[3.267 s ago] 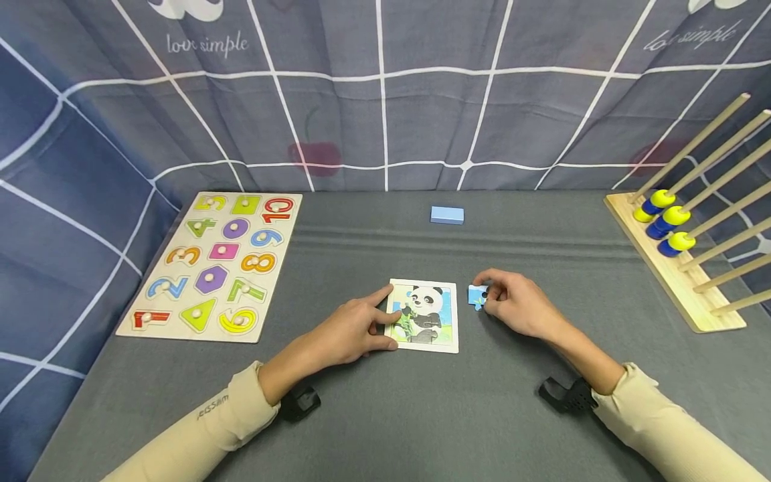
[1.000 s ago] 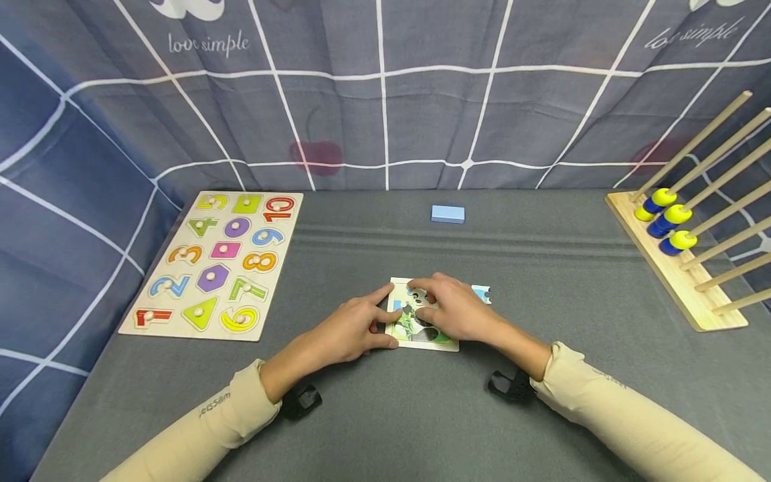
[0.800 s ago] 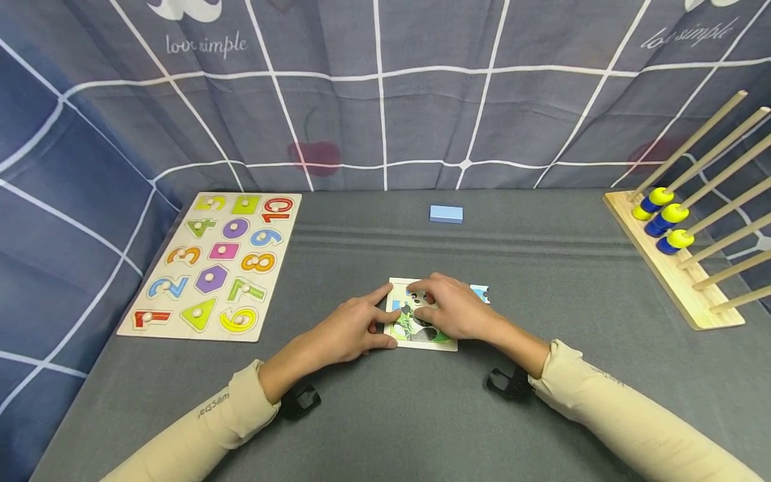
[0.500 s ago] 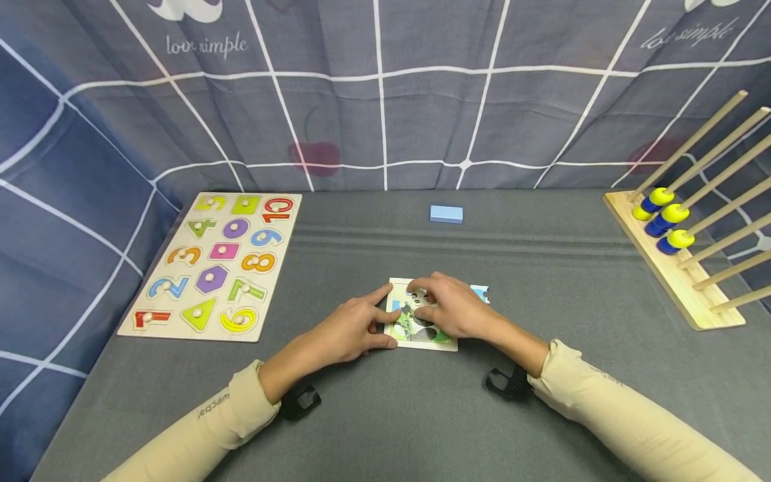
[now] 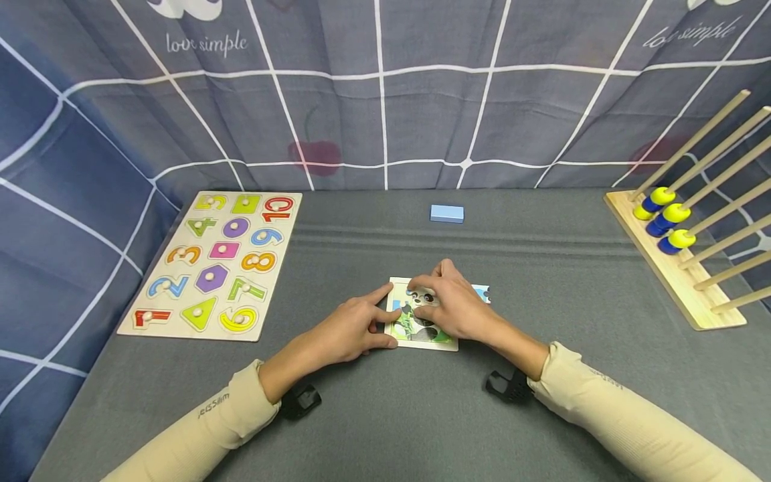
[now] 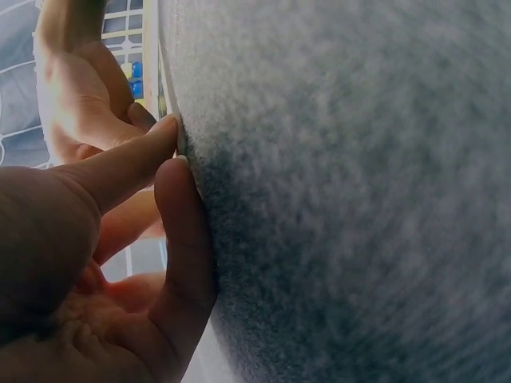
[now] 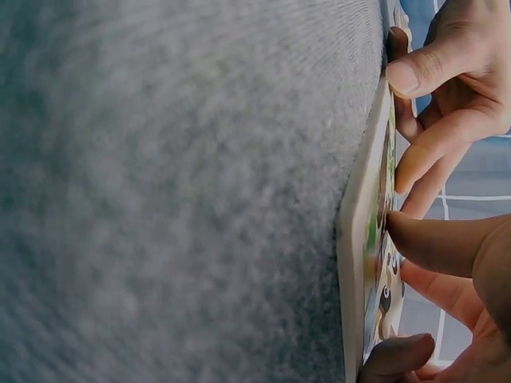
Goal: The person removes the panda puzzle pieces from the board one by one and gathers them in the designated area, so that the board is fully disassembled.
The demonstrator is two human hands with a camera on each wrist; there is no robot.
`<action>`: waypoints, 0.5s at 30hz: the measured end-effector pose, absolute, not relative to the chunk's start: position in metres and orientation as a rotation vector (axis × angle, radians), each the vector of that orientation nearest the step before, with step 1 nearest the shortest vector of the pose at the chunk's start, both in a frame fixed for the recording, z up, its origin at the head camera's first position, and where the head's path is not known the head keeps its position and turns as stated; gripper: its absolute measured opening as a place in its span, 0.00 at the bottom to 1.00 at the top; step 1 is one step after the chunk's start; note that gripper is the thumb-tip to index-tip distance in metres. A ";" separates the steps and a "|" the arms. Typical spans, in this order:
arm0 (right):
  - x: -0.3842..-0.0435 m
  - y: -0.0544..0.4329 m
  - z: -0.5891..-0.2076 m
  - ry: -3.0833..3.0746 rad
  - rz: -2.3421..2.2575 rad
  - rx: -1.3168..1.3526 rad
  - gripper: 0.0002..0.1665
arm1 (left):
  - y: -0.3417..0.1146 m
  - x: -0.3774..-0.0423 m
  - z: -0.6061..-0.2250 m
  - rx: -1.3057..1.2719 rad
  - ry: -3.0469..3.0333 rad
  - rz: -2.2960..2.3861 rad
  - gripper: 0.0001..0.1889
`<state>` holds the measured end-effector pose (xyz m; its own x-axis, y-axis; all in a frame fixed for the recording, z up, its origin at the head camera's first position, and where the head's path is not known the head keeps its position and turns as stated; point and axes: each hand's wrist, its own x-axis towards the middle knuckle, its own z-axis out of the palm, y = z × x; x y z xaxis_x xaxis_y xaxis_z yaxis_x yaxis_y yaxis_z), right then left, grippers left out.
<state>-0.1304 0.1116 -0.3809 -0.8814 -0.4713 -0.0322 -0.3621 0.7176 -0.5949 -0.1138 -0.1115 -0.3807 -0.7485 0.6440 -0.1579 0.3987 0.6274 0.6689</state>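
A small square panda jigsaw puzzle (image 5: 442,345) in a pale frame lies on the grey table in front of me. My left hand (image 5: 343,335) holds its left edge, thumb near the lower corner, index finger at the upper corner, another fingertip on the picture. My right hand (image 5: 460,308) reaches over the picture; thumb and index finger pinch at the panda-face piece (image 5: 420,298). In the right wrist view, that thumb (image 7: 431,239) touches the puzzle's surface. The upper-left corner of the picture shows bare cream backing. A loose blue puzzle piece (image 5: 483,293) lies right of the frame, partly hidden by the right hand.
A board of number and shape pegs (image 5: 207,268) lies at the left. Toward the back sits a light blue block (image 5: 447,213). At the right stands a wooden counting rack (image 5: 680,268) with blue and yellow beads. A grid-patterned cloth (image 5: 421,120) hangs behind.
My right hand has put down the blue piece beside the frame and moved left onto the puzzle. Lately its other fingers have lifted slightly. My left hand has stayed in place.
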 end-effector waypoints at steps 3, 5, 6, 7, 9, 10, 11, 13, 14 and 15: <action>-0.131 0.112 -0.381 2.735 -0.895 -0.668 0.20 | -0.111 -0.114 -0.381 0.824 2.468 0.881 0.27; -0.132 0.112 -0.381 2.724 -0.900 -0.667 0.20 | -0.111 -0.114 -0.380 0.823 2.468 0.879 0.27; -0.133 0.113 -0.381 2.719 -0.905 -0.664 0.22 | -0.111 -0.114 -0.380 0.820 2.466 0.881 0.27; -0.133 0.113 -0.381 2.714 -0.913 -0.659 0.23 | -0.111 -0.114 -0.380 0.820 2.464 0.882 0.27; -0.134 0.114 -0.381 2.700 -0.931 -0.642 0.28 | -0.111 -0.114 -0.380 0.825 2.462 0.883 0.27; -0.134 0.115 -0.381 2.694 -0.942 -0.632 0.30 | -0.111 -0.114 -0.380 0.829 2.462 0.883 0.27; -0.134 0.115 -0.381 2.688 -0.953 -0.619 0.31 | -0.111 -0.114 -0.380 0.831 2.461 0.883 0.27; -0.135 0.116 -0.382 2.678 -0.974 -0.599 0.32 | -0.111 -0.115 -0.381 0.834 2.467 0.878 0.27; -0.135 0.116 -0.382 2.675 -0.980 -0.592 0.31 | -0.111 -0.114 -0.381 0.834 2.471 0.872 0.27; -0.135 0.117 -0.383 2.674 -0.991 -0.586 0.29 | -0.111 -0.114 -0.380 0.833 2.474 0.866 0.27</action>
<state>-0.1352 0.1165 -0.3827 -0.8935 -0.4429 -0.0743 -0.2874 0.6911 -0.6631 -0.1144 -0.1115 -0.3805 -0.7481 0.6441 -0.1596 0.4040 0.6329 0.6605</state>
